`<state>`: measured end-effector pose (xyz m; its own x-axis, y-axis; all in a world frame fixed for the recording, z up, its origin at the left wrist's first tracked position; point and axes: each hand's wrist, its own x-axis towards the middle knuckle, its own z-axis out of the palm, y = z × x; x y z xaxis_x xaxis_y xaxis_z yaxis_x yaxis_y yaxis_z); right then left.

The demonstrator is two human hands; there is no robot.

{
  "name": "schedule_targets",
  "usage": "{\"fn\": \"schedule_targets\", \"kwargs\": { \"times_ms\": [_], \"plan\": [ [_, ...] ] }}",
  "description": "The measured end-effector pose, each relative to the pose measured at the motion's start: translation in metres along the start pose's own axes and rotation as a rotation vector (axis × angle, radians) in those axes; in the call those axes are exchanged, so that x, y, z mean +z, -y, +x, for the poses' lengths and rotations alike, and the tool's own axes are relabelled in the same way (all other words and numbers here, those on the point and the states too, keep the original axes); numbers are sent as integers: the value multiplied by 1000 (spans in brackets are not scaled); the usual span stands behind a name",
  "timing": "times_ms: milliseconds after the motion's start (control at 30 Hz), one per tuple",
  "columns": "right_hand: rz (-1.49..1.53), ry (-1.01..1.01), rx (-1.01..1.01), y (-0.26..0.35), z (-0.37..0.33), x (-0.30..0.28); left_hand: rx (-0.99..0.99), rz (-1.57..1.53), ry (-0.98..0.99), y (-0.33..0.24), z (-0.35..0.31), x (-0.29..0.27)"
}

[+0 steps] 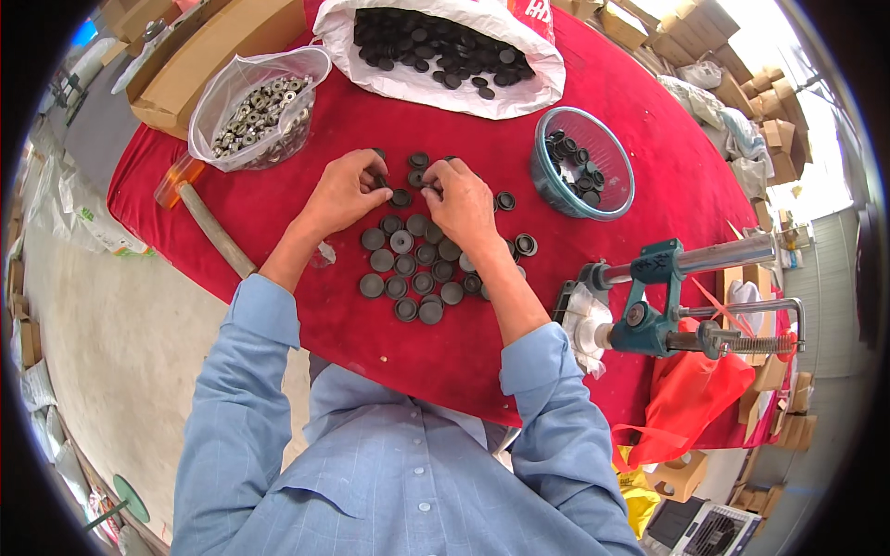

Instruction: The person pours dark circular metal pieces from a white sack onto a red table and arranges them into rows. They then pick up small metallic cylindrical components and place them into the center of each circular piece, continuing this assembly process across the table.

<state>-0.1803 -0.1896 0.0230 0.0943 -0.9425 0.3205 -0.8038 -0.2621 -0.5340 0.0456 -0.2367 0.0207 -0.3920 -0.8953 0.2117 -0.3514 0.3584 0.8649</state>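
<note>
**Sorting through black caps on a red cloth**

Both hands are over the middle of the tabletop, fingers bent, forearms coming in from the near edge. Left hand has its thumb and fingertips close together with something dark in between; can't tell if it's actually gripped. Right hand is curled the same way with a dark bit at the fingertips, and again I can't tell if it's pinched.

The black caps sit loose between the hands and the tabletop's near edge. They're round so there's no real long axis, mostly lying flat: some show a raised rim and hollow, others a plain dull face. Look like matte rubber or plastic.

By the far edge is a white sack with more black discs. Toward the far left corner, a clear plastic bag of shiny metal rings. A smooth wooden handle slants along the left edge. Right side: a ribbed see-through basin with black pieces, then a teal-painted metal press with steel shafts.
</note>
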Motion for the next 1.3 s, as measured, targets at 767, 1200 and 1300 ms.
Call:
{"fn": "schedule_targets", "kwargs": {
  "times_ms": [767, 1200, 1300],
  "plan": [
    [103, 161, 82, 19, -31, -14, -21, 259, 116, -26, -80, -1],
    [431, 310, 381, 13, -13, -41, -336, -109, 80, -24, -70, -18],
    [436, 206, 358, 7, -6, -36, -284, -42, -2, -24, -66, -24]
  ]
}}
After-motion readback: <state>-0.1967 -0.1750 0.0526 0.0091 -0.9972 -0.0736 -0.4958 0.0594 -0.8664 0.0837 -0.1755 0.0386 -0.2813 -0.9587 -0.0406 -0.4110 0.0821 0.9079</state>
